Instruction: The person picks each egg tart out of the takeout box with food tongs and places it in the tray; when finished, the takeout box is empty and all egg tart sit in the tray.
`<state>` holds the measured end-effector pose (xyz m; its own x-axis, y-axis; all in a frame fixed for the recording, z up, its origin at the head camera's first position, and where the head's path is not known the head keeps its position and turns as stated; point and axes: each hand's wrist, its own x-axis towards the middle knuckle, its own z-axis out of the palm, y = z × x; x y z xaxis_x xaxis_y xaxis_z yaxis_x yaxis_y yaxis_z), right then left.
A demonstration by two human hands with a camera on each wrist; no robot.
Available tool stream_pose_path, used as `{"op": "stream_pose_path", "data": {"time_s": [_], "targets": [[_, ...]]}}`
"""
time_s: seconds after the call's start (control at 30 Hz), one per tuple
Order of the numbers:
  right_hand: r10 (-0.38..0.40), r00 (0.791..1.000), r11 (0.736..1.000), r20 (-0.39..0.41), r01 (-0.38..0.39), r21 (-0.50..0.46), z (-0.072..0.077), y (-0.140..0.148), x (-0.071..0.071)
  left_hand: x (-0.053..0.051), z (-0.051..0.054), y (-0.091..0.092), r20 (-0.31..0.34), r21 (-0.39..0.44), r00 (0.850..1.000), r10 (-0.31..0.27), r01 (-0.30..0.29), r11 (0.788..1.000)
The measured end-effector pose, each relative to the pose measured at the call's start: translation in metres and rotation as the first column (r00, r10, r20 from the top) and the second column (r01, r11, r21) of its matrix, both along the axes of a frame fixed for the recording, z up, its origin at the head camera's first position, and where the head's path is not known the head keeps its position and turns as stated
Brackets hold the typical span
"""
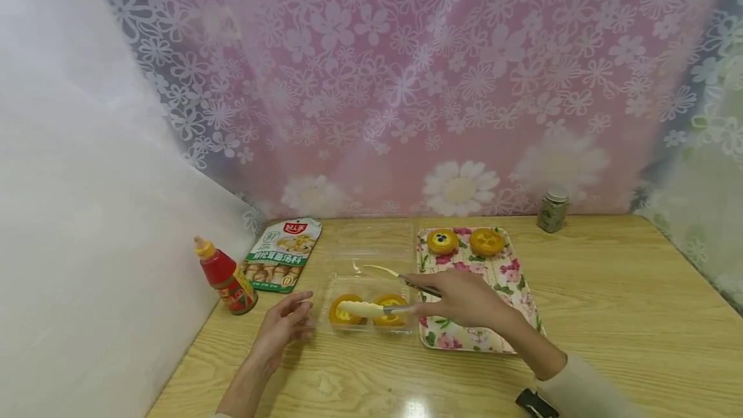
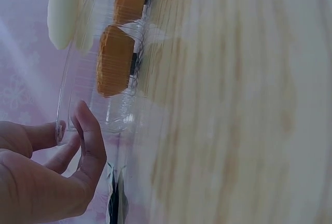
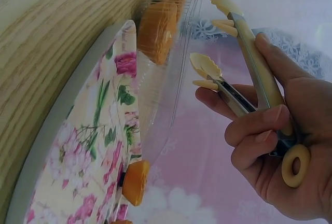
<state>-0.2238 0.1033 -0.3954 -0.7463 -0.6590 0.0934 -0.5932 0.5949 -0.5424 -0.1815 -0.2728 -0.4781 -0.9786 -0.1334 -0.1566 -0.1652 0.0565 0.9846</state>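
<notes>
Two egg tarts (image 1: pixel 346 309) sit side by side in the front half of a clear plastic box (image 1: pixel 371 279), its lid folded back behind. My right hand (image 1: pixel 464 298) grips cream-tipped tongs (image 1: pixel 362 308) above the box; in the right wrist view their arms (image 3: pixel 259 68) stand apart with nothing between the tips. At the box's left edge is my left hand (image 1: pixel 282 324); the left wrist view shows its thumb and fingers (image 2: pixel 91 136) around the rim of the clear wall. Two more tarts (image 1: pixel 442 242) lie at the back of a floral tray (image 1: pixel 476 337).
Left of the box are a green and white food pouch (image 1: pixel 278 257) and a red sauce bottle (image 1: pixel 229 279) with a yellow cap. A small glass jar (image 1: pixel 553 211) stands at the back right, before a floral curtain (image 1: pixel 406 82). A black object (image 1: pixel 536 403) is by my right sleeve.
</notes>
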Motion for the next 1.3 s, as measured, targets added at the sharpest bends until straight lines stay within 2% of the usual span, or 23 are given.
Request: {"op": "stream_pose_path", "data": {"time_s": [0.33,0.63,1.0,1.3], "targets": [[0.028,0.999,0.997,-0.028,-0.025,0.075,0.002,-0.024,-0.005,-0.001,-0.001,-0.001,-0.004,0.013,1.0,-0.004,0.004,1.0],[-0.012,1.0,0.994,-0.022,0.014,0.111,0.0,-0.036,-0.004,-0.001,0.001,0.001,-0.011,0.04,1.0,-0.001,0.002,0.999],[-0.056,0.995,0.994,-0.085,0.063,0.092,-0.007,-0.043,-0.004,0.0,-0.002,-0.001,-0.024,0.032,0.999,-0.026,0.027,0.999],[-0.054,0.996,0.994,-0.065,0.06,0.094,-0.008,-0.046,-0.003,-0.002,-0.004,-0.001,-0.018,0.033,1.0,-0.019,0.019,0.999]]}}
